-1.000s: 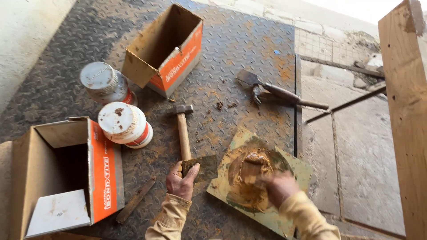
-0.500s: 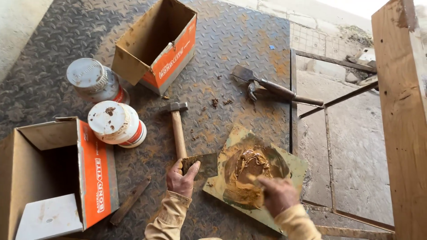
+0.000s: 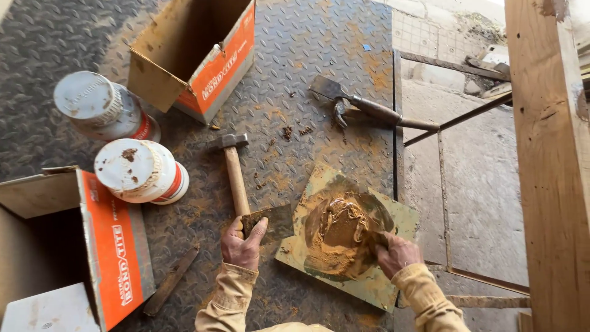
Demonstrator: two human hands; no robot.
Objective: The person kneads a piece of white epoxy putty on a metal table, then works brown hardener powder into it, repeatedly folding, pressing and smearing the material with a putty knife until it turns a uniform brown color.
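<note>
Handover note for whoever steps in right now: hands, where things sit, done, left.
Left hand: grips a flat scraper blade beside the hammer.
Right hand: fingers in the brown paste on the green board.
Nearby: two white tubs, open orange boxes, a chisel-like tool on the checker plate floor.
Done: paste heaped on the board.
Left: the heap looks lumpy, not spread.
</note>
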